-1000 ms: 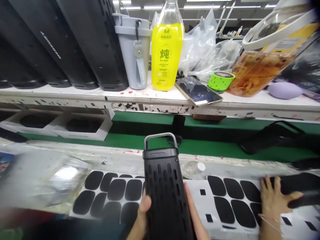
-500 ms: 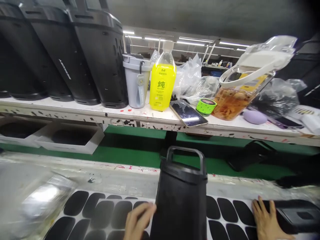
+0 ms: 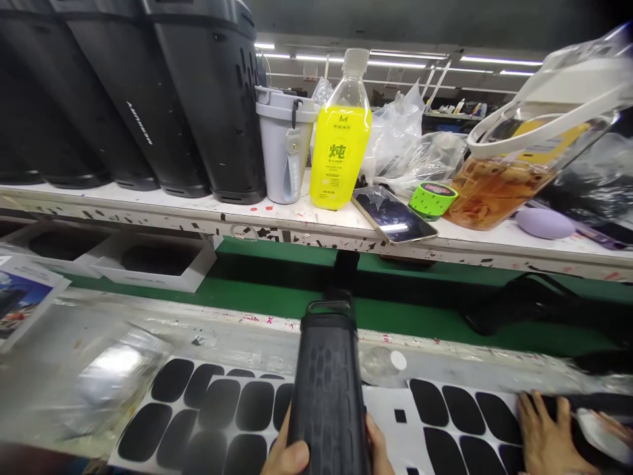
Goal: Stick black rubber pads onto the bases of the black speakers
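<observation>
Upright in front of me is a black plastic casing (image 3: pixel 326 389) with a loop handle on top. Its narrow side, patterned with slot shapes, faces me. My left hand (image 3: pixel 285 455) grips the left edge, thumb across the near face. Around the right edge my right hand (image 3: pixel 378 448) is closed, mostly hidden behind the casing. Beneath it lie white sheets of rounded black stickers (image 3: pixel 254 406), to the left and right of the casing.
Another person's hand (image 3: pixel 548 432) rests at the right, beside the sticker sheet. The shelf (image 3: pixel 297 227) ahead carries similar black casings (image 3: pixel 202 99), a cup (image 3: pixel 284 145), a yellow drink bottle (image 3: pixel 341 145), a phone (image 3: pixel 395 214) and a jug (image 3: pixel 504 191). White trays (image 3: pixel 153 264) sit below.
The casing has turned from its broad face to its narrow slotted side. My right hand has come into view on its right edge. The camera view has shifted left.
</observation>
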Available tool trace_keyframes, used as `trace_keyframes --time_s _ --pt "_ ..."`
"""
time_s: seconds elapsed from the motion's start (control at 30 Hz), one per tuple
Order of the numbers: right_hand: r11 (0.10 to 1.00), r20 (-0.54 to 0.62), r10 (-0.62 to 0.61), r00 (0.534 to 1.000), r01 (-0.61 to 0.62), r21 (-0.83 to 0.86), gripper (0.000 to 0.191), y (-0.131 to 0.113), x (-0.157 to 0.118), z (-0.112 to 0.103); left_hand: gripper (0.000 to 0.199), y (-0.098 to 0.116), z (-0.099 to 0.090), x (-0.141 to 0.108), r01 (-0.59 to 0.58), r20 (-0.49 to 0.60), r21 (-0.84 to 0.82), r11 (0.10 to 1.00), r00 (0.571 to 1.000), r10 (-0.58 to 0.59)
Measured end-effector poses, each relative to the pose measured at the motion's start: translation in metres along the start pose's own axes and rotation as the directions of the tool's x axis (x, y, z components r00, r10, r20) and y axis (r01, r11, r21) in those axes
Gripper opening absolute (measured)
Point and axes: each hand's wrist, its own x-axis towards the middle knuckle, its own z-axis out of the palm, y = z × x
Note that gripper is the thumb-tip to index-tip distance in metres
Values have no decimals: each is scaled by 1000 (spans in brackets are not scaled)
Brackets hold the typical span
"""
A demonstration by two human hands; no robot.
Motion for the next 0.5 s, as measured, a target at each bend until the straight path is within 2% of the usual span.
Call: trace_keyframes --time_s 0.03,0.1,0.17,0.23,0.3,0.33,0.37,0.43,0.5 --pt "999 23 -18 1000 19 -40 122 0 0 0 110 2 -15 2 -32 -93 25 999 995 34" --pt "992 91 -45 995 56 -117 120 -2 0 1 114 7 -37 8 -108 -262 100 989 956 131" --pt "981 154 -53 987 81 -179 110 -4 0 1 114 9 -49 13 -137 -344 141 980 922 178" --pt "971 186 -49 981 91 -223 97 -5 -1 2 100 12 -52 14 -51 -386 65 997 920 72" --pt "962 208 -46 977 99 -255 87 -6 -3 3 78 19 -51 15 102 -371 -107 989 919 -135" --pt "960 221 -52 974 110 -257 84 -6 -4 4 69 25 -51 16 151 -363 -133 979 912 -190" --pt "960 235 -64 970 124 -252 84 -7 -6 6 64 32 -52 19 163 -375 -98 982 908 -188" --pt "965 245 -95 965 149 -214 90 -7 -8 9 59 53 -60 34 88 -435 119 989 900 -28" --pt "982 209 -109 972 137 -127 97 -10 -9 13 63 81 -72 61 -39 -462 372 927 859 221"
